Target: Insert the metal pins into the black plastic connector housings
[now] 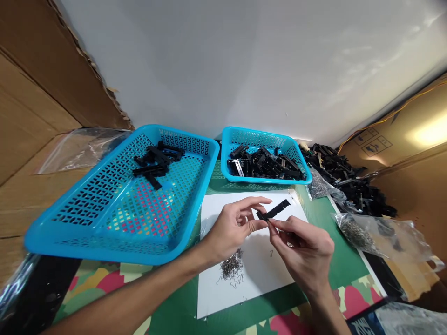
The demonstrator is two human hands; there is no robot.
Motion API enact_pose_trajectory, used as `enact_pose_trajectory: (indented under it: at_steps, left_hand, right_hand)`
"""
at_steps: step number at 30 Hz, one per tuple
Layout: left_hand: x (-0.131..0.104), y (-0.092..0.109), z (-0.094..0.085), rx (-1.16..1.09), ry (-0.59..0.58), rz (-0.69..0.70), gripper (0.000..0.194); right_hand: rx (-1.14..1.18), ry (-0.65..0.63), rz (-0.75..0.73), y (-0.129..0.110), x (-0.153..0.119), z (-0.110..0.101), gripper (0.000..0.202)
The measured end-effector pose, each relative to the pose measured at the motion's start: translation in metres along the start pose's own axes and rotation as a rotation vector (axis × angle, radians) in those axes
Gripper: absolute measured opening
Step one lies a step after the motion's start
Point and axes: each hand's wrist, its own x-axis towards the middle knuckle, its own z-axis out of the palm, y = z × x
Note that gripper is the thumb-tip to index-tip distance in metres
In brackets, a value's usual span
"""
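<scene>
A narrow black plastic part (277,209), long and notched, is held up over a white sheet (216,209). My left hand (237,221) grips its near end between thumb and fingers. The fingertips of my right hand (303,246) are pinched together against the lower edge of that same end; whatever is between them is too small or hidden to make out. Below my left wrist lies a small heap of thin bent metal wire pieces (232,266) on the sheet. One loose wire piece (271,253) rests near my right hand.
A large blue basket (188,223) on the left holds several black parts (157,160). Behind the sheet, a smaller blue basket (265,180) is fuller of them. To the right are a dark pile of parts (363,190) and a plastic bag of metal pieces (356,232). Cardboard (419,139) walls the sides.
</scene>
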Motion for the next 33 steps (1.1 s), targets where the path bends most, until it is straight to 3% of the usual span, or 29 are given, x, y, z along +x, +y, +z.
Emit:
enact_pose_trajectory:
  at_steps: [3, 7, 11, 33]
  left_hand:
    - [0.001, 0.002, 0.0, -0.009, 0.031, 0.008, 0.042]
    - [0.003, 0.003, -0.002, -0.021, -0.02, 0.061, 0.033]
    - [0.005, 0.004, -0.003, -0.058, -0.052, 0.066, 0.035]
    - [0.004, 0.005, -0.001, 0.004, -0.005, 0.096, 0.035]
  right_hand:
    - [0.013, -0.022, 0.002, 0.0, 0.0, -0.001, 0.013]
    - [0.095, 0.003, 0.064, 0.005, -0.004, 0.0, 0.011]
    - [0.161, 0.061, 0.093, 0.009, -0.008, 0.003, 0.011]
    - [0.185, -0.018, 0.047, 0.013, -0.01, 0.006, 0.014]
